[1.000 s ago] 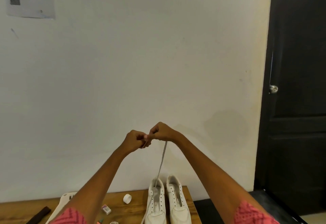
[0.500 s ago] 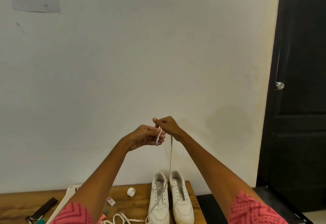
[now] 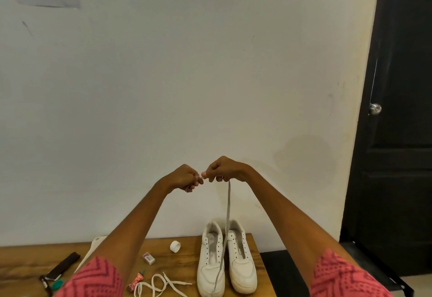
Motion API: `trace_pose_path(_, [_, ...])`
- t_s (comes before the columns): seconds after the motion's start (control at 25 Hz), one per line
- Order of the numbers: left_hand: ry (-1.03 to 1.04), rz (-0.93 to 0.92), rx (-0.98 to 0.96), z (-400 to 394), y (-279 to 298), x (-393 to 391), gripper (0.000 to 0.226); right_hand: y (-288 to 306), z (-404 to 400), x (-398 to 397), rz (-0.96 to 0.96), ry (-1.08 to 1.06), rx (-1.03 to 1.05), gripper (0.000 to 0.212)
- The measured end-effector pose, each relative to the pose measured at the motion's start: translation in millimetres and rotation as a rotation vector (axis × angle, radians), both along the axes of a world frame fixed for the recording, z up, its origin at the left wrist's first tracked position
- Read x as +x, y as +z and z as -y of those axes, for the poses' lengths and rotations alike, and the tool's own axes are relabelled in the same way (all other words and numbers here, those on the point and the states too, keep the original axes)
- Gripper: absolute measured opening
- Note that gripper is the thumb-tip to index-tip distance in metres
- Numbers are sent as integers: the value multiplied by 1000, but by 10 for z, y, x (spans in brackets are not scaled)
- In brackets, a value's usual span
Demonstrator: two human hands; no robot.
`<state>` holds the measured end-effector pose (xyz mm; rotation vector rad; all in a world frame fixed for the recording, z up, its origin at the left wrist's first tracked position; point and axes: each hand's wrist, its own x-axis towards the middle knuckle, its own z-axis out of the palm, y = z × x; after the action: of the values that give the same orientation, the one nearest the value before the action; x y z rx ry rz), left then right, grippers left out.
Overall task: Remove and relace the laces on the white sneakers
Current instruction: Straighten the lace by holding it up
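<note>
Two white sneakers [image 3: 211, 266] [image 3: 242, 261] stand side by side, toes toward me, at the right end of a wooden table [image 3: 182, 266]; their eyelets look empty. My left hand [image 3: 185, 178] and right hand [image 3: 223, 170] are raised in front of the wall, fingertips meeting, both pinching one white lace [image 3: 226, 222]. That lace hangs straight down from my right hand over the left sneaker. A second white lace [image 3: 159, 285] lies coiled on the table to the left of the sneakers.
On the table lie a small white cap [image 3: 175, 246], a little white box [image 3: 148, 258], a red tube [image 3: 136, 281], a black strap [image 3: 63, 266] and a white plastic piece [image 3: 90, 254]. A black door [image 3: 397, 133] stands at right, a dark seat [image 3: 289, 273] beside the table.
My hands have drawn together again, fingertips touching, and the lace now hangs straight and taut over the left sneaker. The view has tilted down, showing more of the table.
</note>
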<state>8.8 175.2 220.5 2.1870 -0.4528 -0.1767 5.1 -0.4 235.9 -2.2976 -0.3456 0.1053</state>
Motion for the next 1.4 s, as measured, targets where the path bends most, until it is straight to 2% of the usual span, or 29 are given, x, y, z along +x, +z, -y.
trace_pose_path(0.08, [-87,-61,52,-28,0,-13,27,2,35,26,40,8,32,15])
trace_pose_path(0.28, [-210,-192,-107,-107,53,-20,25,-73,17,-8,98,-12,119,20])
trace_pose_path(0.44, [-133,-255,-585,-100,83,-13,23,-229,-114,-50,113,-62,282,31])
trace_pose_path(0.56, [8,-216,-968,20,118,-11,21,-335,-299,-25,153,-152,410,36])
trace_pose_path(0.68, [113,-138,-1156,86,195,18,20,-359,-364,-18,229,-144,455,26])
trace_pose_path(0.76, [167,-48,-1126,54,210,75,23,-336,-337,-33,229,-84,408,23])
trace_pose_path(0.92, [253,236,-860,19,129,135,27,-249,-281,-57,128,8,368,33])
trace_pose_path(1.04, [228,552,-522,-1,16,205,20,-151,-271,-93,99,36,434,38])
trace_pose_path(1.12, [133,675,-293,-12,-74,231,13,-50,-246,-108,113,25,542,39])
trace_pose_path(1.2, [48,628,-196,-7,-141,228,15,55,-208,-102,130,-23,619,39])
trace_pose_path(1.4, [-58,434,-225,34,-150,186,16,165,-61,-87,150,-154,660,35])
